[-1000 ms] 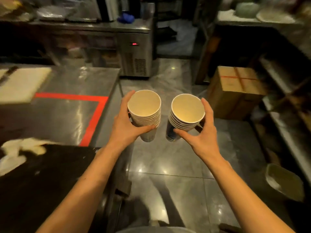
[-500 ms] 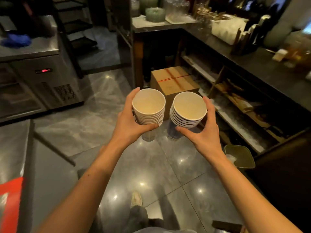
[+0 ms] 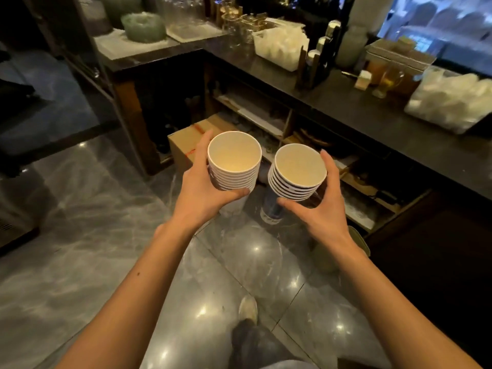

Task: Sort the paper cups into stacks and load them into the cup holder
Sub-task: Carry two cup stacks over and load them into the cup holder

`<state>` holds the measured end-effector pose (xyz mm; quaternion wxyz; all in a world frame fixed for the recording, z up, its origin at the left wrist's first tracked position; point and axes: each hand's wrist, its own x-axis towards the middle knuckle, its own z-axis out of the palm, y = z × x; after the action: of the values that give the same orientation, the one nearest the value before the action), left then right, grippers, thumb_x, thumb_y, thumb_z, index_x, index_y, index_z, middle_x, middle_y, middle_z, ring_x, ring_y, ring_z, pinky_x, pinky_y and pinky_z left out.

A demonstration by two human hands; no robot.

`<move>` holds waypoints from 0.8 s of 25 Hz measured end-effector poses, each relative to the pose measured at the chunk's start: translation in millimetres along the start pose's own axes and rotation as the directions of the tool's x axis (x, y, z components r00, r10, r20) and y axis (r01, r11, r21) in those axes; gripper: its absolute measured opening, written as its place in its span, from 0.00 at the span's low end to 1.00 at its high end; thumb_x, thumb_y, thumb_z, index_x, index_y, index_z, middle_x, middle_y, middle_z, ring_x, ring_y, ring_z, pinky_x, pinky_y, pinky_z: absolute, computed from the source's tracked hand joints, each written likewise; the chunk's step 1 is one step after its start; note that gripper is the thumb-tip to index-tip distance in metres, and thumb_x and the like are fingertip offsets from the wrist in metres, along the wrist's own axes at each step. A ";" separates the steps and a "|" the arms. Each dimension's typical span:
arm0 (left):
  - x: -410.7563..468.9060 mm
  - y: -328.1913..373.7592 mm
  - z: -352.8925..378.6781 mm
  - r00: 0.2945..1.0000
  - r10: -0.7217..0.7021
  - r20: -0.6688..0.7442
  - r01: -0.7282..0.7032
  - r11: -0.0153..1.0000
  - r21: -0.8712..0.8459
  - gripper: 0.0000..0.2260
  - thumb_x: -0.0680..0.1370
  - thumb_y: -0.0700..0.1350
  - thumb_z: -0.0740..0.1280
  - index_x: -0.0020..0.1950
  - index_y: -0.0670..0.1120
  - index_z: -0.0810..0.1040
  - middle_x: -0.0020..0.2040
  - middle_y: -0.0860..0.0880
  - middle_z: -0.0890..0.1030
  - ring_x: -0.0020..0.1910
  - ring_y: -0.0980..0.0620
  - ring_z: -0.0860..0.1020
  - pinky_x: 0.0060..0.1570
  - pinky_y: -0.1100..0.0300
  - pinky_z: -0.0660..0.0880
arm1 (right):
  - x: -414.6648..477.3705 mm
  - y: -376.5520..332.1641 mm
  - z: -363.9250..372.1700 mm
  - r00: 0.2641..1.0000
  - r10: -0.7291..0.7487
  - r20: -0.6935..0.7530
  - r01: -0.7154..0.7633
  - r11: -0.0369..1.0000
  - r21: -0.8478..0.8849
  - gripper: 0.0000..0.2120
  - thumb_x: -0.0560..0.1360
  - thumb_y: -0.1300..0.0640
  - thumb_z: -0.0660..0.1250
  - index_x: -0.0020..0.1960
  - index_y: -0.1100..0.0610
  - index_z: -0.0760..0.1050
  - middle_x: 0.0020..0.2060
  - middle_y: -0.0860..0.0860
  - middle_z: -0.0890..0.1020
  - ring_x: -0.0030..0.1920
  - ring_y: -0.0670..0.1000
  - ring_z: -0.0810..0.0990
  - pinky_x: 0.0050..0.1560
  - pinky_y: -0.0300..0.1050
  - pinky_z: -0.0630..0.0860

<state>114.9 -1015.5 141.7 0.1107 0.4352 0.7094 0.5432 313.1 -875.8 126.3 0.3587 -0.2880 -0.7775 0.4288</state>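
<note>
Your left hand (image 3: 206, 194) is closed around the left cup stack (image 3: 234, 162), held over the floor (image 3: 80, 235). Just to its right, not touching, your right hand (image 3: 323, 209) grips the right cup stack (image 3: 296, 173). The dark counter (image 3: 372, 113) stands far right.

— What are the cups like?
— Two nested stacks of paper cups, mouths up, cream inside, white rims banded with dark stripes down the sides.
— Where are they?
— In the air above the floor, side by side but apart. The left stack (image 3: 233, 162) stands upright; the right stack (image 3: 296, 173) sits lower, tilted slightly.
</note>
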 end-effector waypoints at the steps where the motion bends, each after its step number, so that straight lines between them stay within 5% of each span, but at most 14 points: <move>1: 22.9 -5.6 11.5 1.000 0.008 0.016 -0.008 1.000 0.001 0.53 0.62 0.57 0.81 0.78 0.58 0.53 0.70 0.66 0.66 0.71 0.60 0.66 0.71 0.51 0.66 | 17.7 10.9 -3.3 1.000 0.006 -0.025 -0.006 1.000 -0.012 0.53 0.63 0.48 0.82 0.77 0.41 0.52 0.65 0.20 0.60 0.67 0.25 0.60 0.61 0.22 0.62; 4: 101.9 -18.2 58.6 0.996 0.038 0.083 -0.039 0.999 0.008 0.52 0.61 0.59 0.80 0.77 0.56 0.55 0.72 0.61 0.67 0.70 0.62 0.66 0.68 0.59 0.66 | 81.0 51.2 -21.7 0.992 0.013 -0.123 -0.016 0.999 -0.029 0.53 0.63 0.48 0.82 0.77 0.40 0.52 0.66 0.20 0.59 0.67 0.24 0.58 0.61 0.22 0.60; 9: 243.0 -21.9 159.7 0.966 0.111 0.235 -0.102 0.993 -0.051 0.45 0.60 0.59 0.81 0.72 0.58 0.61 0.63 0.72 0.68 0.65 0.71 0.67 0.63 0.63 0.69 | 193.3 113.8 -76.8 0.967 0.042 -0.251 -0.053 0.998 -0.035 0.52 0.63 0.51 0.82 0.77 0.41 0.52 0.65 0.19 0.58 0.66 0.23 0.58 0.57 0.16 0.58; 14: 358.4 -27.7 245.4 0.941 0.124 0.315 -0.108 0.992 -0.069 0.45 0.60 0.55 0.82 0.70 0.63 0.60 0.59 0.78 0.68 0.60 0.80 0.66 0.54 0.78 0.66 | 290.2 155.9 -126.9 0.936 0.099 -0.339 -0.125 0.991 -0.053 0.53 0.63 0.49 0.82 0.77 0.39 0.51 0.67 0.24 0.61 0.69 0.28 0.59 0.64 0.25 0.62; 17: 421.6 -43.2 288.8 0.926 0.115 0.360 -0.080 0.991 -0.111 0.46 0.60 0.53 0.82 0.72 0.57 0.61 0.63 0.68 0.72 0.63 0.73 0.69 0.61 0.63 0.73 | 344.0 184.5 -141.7 0.921 0.140 -0.363 -0.169 0.984 -0.050 0.52 0.64 0.47 0.81 0.76 0.36 0.51 0.72 0.34 0.64 0.72 0.38 0.62 0.70 0.43 0.64; 20: 485.2 -60.8 324.2 0.913 0.136 0.384 -0.103 0.989 -0.106 0.47 0.60 0.54 0.82 0.73 0.57 0.61 0.66 0.61 0.72 0.66 0.61 0.71 0.65 0.52 0.73 | 396.7 217.5 -146.2 0.910 0.173 -0.377 -0.202 0.979 -0.037 0.51 0.64 0.49 0.81 0.76 0.36 0.51 0.69 0.28 0.63 0.71 0.35 0.63 0.70 0.45 0.66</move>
<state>-0.7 -440.8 117.2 0.2345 0.5722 0.6217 0.4806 232.4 -407.4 114.5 0.4454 -0.4508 -0.6797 0.3693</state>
